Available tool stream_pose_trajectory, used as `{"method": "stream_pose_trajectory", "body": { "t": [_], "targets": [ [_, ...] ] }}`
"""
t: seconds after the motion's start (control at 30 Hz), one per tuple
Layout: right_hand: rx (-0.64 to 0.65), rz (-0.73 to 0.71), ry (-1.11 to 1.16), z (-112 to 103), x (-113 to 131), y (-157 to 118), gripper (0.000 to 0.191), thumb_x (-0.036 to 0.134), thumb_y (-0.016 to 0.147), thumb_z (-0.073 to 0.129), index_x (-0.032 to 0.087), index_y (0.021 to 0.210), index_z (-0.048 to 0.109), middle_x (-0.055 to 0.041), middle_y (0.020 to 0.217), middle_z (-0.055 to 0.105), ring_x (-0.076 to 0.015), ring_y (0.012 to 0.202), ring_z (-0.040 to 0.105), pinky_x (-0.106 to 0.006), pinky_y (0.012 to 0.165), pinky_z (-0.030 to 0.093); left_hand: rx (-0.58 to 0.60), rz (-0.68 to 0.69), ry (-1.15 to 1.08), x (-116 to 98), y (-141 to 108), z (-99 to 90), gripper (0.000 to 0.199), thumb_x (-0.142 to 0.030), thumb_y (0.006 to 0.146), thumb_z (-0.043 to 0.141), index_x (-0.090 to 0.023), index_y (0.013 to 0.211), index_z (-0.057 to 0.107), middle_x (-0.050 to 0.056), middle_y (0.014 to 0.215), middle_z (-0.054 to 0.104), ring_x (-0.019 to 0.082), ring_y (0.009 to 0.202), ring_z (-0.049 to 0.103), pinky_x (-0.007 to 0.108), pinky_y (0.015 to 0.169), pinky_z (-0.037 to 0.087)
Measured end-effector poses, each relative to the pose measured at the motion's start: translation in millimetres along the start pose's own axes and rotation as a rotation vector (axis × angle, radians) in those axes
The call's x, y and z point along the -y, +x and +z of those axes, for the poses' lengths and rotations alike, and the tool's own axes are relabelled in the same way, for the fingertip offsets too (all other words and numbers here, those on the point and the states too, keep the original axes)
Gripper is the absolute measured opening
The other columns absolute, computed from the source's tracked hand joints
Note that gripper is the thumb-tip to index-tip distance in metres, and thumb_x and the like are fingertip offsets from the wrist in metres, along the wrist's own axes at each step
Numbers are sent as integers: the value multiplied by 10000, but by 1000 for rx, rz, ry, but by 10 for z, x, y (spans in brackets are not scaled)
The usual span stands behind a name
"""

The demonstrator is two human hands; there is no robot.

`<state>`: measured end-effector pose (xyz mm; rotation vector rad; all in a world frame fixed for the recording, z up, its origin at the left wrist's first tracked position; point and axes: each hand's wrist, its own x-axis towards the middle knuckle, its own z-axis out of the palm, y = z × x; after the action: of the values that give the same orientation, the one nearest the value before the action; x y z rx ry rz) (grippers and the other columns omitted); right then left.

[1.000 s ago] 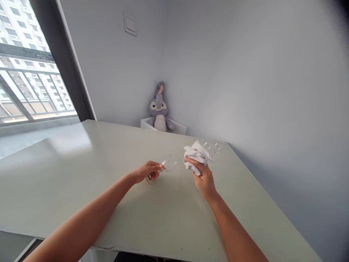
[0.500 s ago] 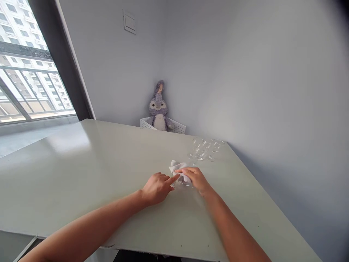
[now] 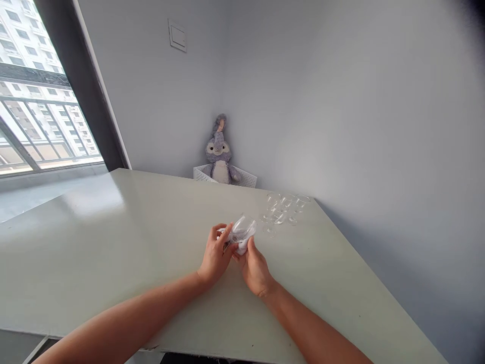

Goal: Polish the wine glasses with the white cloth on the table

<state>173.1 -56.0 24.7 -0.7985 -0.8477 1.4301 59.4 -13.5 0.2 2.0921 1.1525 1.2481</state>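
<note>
At one left grip (image 3: 215, 257) and one right grip (image 3: 256, 268): one glass (image 3: 243, 227), one cloth (image 3: 242, 247). Beyond them, rightward, at least three more glasses (image 3: 287, 203), overlapping. Farther beyond, one toy (image 3: 220, 171), one basket (image 3: 247, 178), one switch (image 3: 178, 36). Beneath, one worktop (image 3: 151, 222).

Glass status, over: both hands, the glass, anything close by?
Left hand on glass, low end. Right hand holding cloth against bowl. Glass tilted. Other glasses beyond, to the right, apart from hands.
</note>
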Motion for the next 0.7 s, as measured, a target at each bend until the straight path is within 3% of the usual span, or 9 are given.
{"method": "stream_pose_trajectory", "body": {
  "t": [0.13, 0.27, 0.37, 0.47, 0.6, 0.7],
  "targets": [
    [25, -16, -44, 25, -87, -14, 376, 466, 783, 576, 245, 1087, 561, -45, 1095, 591, -201, 994, 529, -328, 811, 426, -1, 27, 137, -74, -22, -13, 499, -139, 801, 454, -323, 1262, 406, 79, 1247, 385, 198, 1008, 467, 414, 832, 439],
    [3, 61, 15, -61, -89, 46, 314, 447, 731, 643, 197, 919, 612, -37, 877, 637, -180, 803, 573, -277, 664, 437, 140, 36, 121, -158, 2, -80, 587, -171, 753, 519, -309, 1301, 359, 73, 1279, 419, 252, 1147, 379, 469, 919, 343],
    [13, 156, 49, -146, -21, 70, 302, 445, 699, 674, 175, 826, 624, -8, 716, 613, -143, 651, 551, -244, 572, 412, 347, -79, -232, -149, 75, -160, 596, -323, 763, 557, -266, 1315, 338, 85, 1227, 482, 250, 1130, 408, 420, 907, 362],
    [93, 260, 71, -201, 45, 65, 314, 433, 678, 696, 161, 823, 637, 3, 669, 584, -117, 585, 516, -228, 535, 390, 522, -310, -706, -92, 163, -226, 607, -431, 794, 516, -206, 1318, 310, 97, 1033, 575, 204, 917, 542, 334, 777, 431],
    [245, 402, 21, -231, 76, 69, 341, 441, 667, 704, 124, 781, 649, 12, 623, 540, -91, 540, 472, -214, 515, 367, 579, -490, -1019, -26, 232, -262, 604, -398, 725, 624, -161, 1221, 373, 51, 845, 575, 140, 697, 550, 283, 668, 436],
    [178, 367, -159, -256, 70, 102, 389, 502, 674, 668, 131, 786, 636, -4, 645, 562, -122, 559, 501, -246, 527, 388, 546, -517, -1043, 11, 254, -266, 509, -369, 687, 666, -155, 1097, 455, 33, 832, 555, 118, 664, 530, 272, 651, 432]
  ]
}}
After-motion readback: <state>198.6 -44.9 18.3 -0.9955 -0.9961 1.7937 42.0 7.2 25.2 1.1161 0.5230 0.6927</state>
